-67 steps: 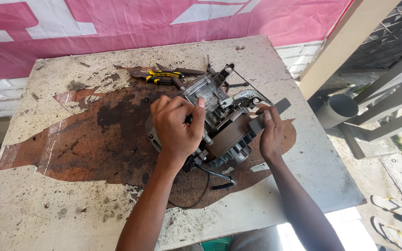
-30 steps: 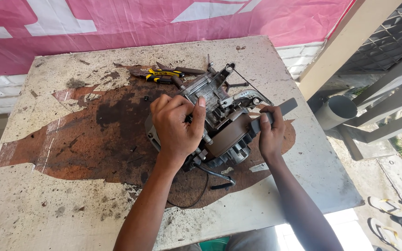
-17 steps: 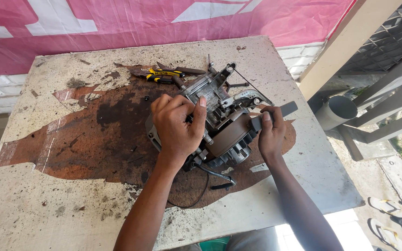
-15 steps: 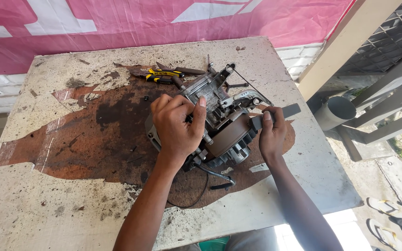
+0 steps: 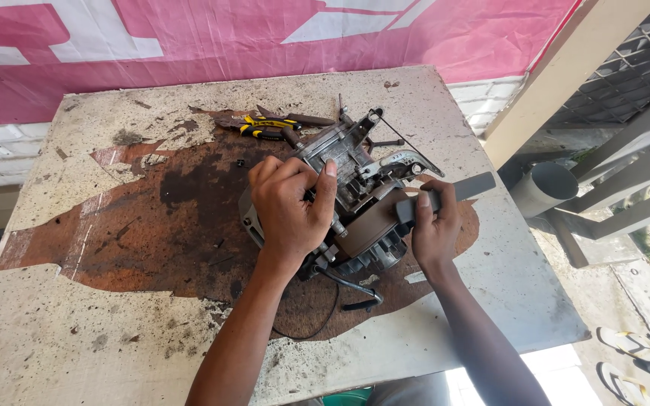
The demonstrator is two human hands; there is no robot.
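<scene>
1. Small engine assembly (image 5: 355, 203): grey and dark metal, oily, lying on its side at the middle of the stained worktable (image 5: 77, 331), on the rust-brown patch.
2. Left hand (image 5: 289, 207): closed over the top left of the engine, fingers curled round the casing, pinning it down.
3. Right hand (image 5: 434, 229): closed round the lower end of a flat grey bar (image 5: 445, 197), whose other end sticks out to the right past the engine; the bar's near end meets the rounded brown housing. What it engages there cannot be told.
4. Position: the engine sits between both hands, touching each; left hand above it, right hand at its right flank.
5. Handling note, as a judgement: the steadying hand should bear straight down so the body does not roll; force on the bar is best kept smooth and in line, since the greasy surfaces invite slipping.
6. Yellow-handled pliers (image 5: 265, 126): lying just beyond the engine, toward the far edge, with other dark tools beside them.
7. Black cable (image 5: 317, 327): looping from under the engine toward the near edge.
</scene>
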